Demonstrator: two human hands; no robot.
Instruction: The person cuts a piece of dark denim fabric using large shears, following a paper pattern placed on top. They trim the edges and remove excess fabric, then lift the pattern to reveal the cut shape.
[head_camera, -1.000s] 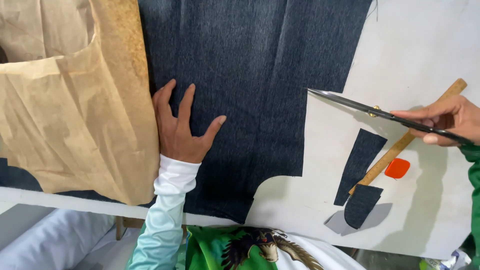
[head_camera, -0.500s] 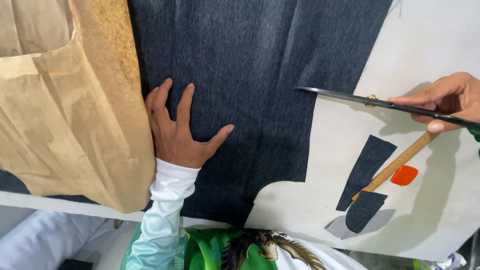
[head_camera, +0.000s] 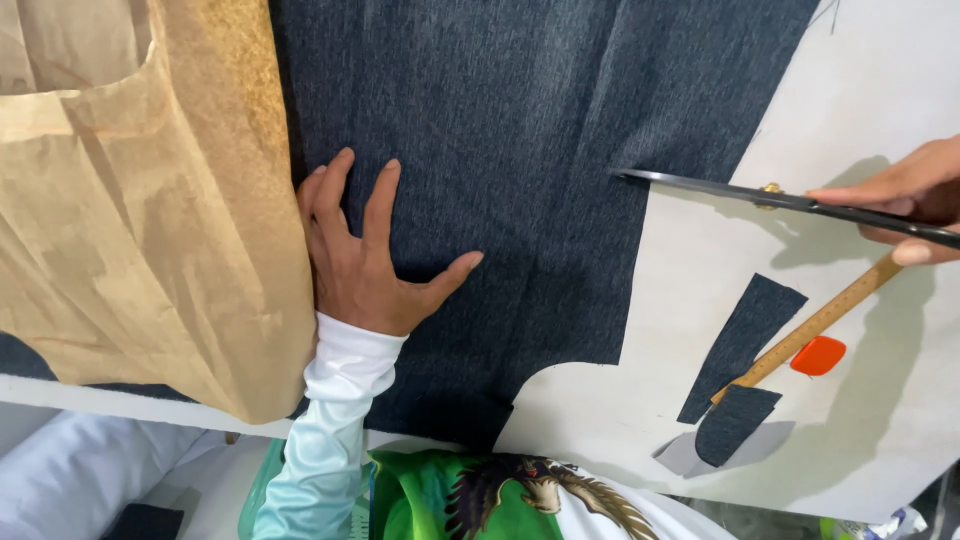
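Counting: 2 hands (head_camera: 375, 260), 1 scissors (head_camera: 760, 195) (2 scraps (head_camera: 745, 335))

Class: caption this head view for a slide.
Left hand flat on dark fabric; right hand holds scissors at its edge.

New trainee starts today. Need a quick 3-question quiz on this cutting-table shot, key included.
1. True or false: the left hand lies flat on the dark fabric.
2. What does the right hand hold? A) scissors B) wooden ruler C) orange chalk
3. Which thing lies partly under the two small dark offcuts?

Key:
1. True. The palm is down with fingers spread, beside the brown paper pattern.
2. A. The scissors have their tip at the fabric's right edge.
3. The wooden ruler. The orange chalk lies beside it on the white table.
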